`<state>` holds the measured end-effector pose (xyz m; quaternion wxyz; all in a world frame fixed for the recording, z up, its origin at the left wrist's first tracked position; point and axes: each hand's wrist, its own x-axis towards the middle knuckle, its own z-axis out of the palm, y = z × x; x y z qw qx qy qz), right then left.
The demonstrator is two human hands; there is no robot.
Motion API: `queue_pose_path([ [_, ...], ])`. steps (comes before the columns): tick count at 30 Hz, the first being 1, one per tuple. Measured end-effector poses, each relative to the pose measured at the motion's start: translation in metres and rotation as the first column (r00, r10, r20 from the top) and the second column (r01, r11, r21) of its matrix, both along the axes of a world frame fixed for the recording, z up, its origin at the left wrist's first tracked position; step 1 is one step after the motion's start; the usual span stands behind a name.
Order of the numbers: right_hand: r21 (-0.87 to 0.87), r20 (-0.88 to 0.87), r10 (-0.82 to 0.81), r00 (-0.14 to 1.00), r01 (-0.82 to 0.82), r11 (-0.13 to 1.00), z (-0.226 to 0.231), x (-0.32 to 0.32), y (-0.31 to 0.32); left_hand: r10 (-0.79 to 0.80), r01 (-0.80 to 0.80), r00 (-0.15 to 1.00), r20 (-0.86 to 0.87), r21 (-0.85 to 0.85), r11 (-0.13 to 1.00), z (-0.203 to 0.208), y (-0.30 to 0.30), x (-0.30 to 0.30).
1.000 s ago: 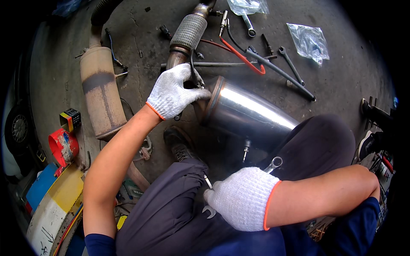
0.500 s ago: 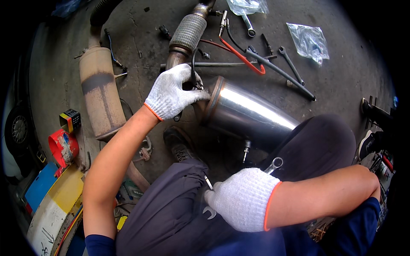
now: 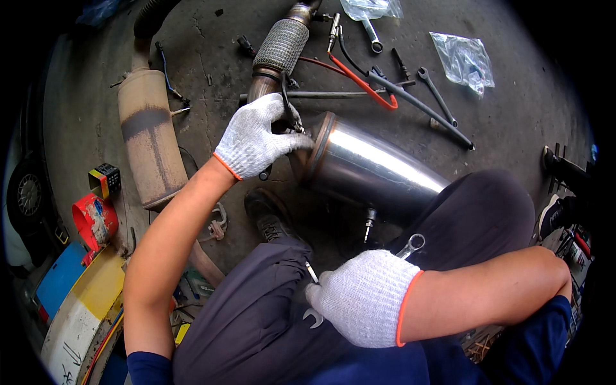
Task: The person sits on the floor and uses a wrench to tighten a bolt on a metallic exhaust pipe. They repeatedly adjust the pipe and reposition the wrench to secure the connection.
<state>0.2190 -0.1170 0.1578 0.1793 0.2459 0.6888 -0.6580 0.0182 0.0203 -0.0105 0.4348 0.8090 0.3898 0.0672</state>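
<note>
My left hand (image 3: 256, 138), in a white knit glove with an orange cuff, closes at the neck of a steel exhaust canister (image 3: 378, 163). Thumb and fingers pinch a small metal sensor with a black cable (image 3: 286, 96); the glove hides part of it. Above that, the pipe runs into a braided flex section (image 3: 282, 46). Over my lap, my gloved right hand (image 3: 366, 298) is closed around a combination wrench (image 3: 414, 245), whose ring end and open jaw stick out on opposite sides. A cigarette (image 3: 312, 272) also juts from its fingers.
A rusty muffler (image 3: 151, 138) lies on the left. Beyond the canister are a grey bar (image 3: 423, 110), an orange cable (image 3: 359, 80), another wrench (image 3: 437, 97) and a plastic bag (image 3: 463, 61). A red container (image 3: 95, 221) stands at the left; someone's shoe (image 3: 549, 215) shows at right.
The black cable above my left hand has swung a little to the left, and that hand has tilted slightly. My right hand, with wrench and cigarette, has barely moved.
</note>
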Motion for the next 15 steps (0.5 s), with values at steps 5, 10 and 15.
queue_pose_path([
  [5,0.009,-0.004,-0.016,1.000,0.016,1.000,-0.001,0.000,-0.004,-0.065,0.080,0.989,0.136,-0.109,0.991,-0.001,0.005,-0.007],
  [10,0.005,0.007,-0.007,1.000,0.007,1.000,-0.002,-0.001,-0.005,0.013,-0.010,1.000,0.024,-0.091,0.996,0.001,0.000,-0.001],
  [15,0.003,0.009,0.010,1.000,-0.010,1.000,-0.002,-0.001,-0.003,0.068,-0.068,0.997,0.024,0.027,0.997,0.005,-0.003,-0.002],
])
